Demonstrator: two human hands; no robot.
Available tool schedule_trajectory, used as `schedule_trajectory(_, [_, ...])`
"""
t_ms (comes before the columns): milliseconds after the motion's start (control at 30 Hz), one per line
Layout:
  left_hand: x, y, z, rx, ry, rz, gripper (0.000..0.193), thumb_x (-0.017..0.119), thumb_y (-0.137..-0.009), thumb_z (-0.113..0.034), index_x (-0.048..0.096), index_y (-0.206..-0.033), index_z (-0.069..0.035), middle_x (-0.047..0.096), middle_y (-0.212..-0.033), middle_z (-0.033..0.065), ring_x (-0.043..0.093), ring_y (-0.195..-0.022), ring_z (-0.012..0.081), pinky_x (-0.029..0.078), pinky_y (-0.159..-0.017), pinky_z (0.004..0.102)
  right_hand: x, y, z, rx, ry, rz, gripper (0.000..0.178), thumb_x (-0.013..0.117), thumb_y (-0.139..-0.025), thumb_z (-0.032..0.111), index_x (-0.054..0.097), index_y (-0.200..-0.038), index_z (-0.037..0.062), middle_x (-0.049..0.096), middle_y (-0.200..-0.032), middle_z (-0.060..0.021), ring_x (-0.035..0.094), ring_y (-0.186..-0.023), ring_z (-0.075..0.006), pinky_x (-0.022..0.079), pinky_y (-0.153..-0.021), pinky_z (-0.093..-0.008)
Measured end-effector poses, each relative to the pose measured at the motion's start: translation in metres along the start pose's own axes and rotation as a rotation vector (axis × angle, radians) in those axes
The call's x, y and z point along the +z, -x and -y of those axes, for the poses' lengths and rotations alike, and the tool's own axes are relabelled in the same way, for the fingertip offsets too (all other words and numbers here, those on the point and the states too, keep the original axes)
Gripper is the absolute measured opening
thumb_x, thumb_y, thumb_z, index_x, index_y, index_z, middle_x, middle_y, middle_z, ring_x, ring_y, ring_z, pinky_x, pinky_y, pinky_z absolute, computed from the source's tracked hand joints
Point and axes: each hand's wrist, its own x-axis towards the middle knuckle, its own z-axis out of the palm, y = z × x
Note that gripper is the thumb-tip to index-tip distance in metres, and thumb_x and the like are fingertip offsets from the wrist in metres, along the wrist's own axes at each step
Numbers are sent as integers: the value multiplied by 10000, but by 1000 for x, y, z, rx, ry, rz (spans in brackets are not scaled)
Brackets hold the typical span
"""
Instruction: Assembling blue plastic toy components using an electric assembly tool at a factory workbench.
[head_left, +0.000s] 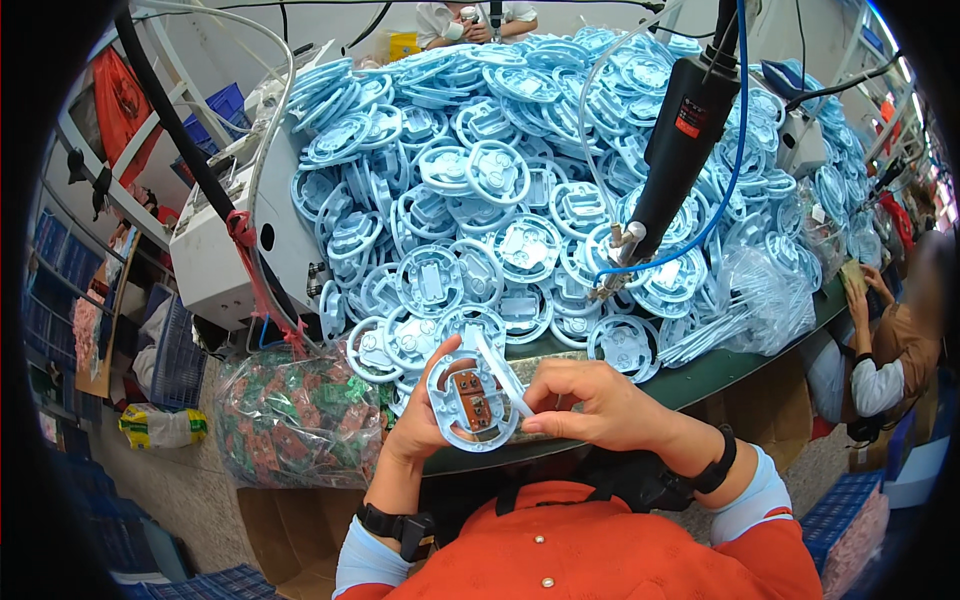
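Observation:
A round light-blue plastic housing [452,425] is in my left hand [414,425], gripped by its left side with the fingers wrapped round it. Inside the housing sits a brown circuit board [471,397]. A second light-blue ring-shaped part [503,374] stands tilted, almost edge-on, over the housing's right side. My right hand [598,402] pinches the lower right edge of that ring between thumb and fingers. Just beyond both hands lies a large heap of similar light-blue round parts [430,280].
A black electric screwdriver [672,150] with a blue air hose hangs over the heap. At the left stand a pale machine box [215,250] and a clear bag of red and green boards [300,415]. A bag of thin white sticks [750,310] lies right; a co-worker [890,350] sits beyond.

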Motion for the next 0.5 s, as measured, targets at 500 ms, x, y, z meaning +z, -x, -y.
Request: schedule_trajectory(500, [2, 1, 2, -23, 5, -24, 1306, 968, -493, -76, 205, -1552, -103, 534, -1382, 120, 555, -1262, 300, 476, -1050, 471, 2, 5, -5, 4, 16, -4, 192, 707, -895, 171, 641, -950, -1, 562, -846, -60, 563, -752, -168, 471, -641, -294])
